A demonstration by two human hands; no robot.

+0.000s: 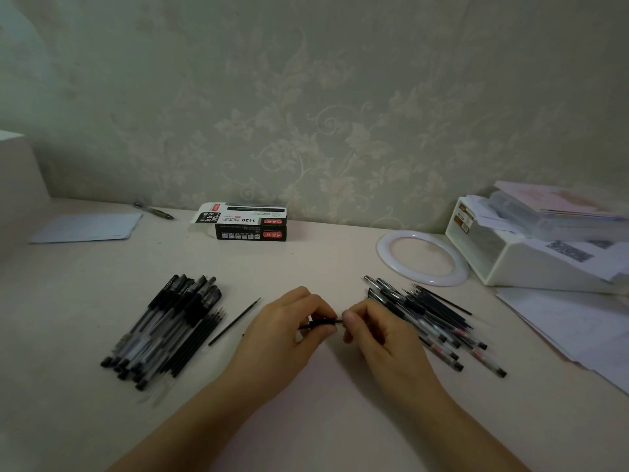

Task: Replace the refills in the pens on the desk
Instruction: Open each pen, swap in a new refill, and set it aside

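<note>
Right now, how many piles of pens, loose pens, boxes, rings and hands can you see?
Piles of pens: 2, left pile and right pile
Pen in the hands: 1
Pen by the wall: 1
Pen box: 1
White ring: 1
Hands: 2, left hand, right hand
Total: 8

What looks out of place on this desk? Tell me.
One loose refill lies alone between the left pen pile and the left hand, apart from both piles. A green pen also lies stray by the wall. Nothing looks spilled or damaged.
</note>
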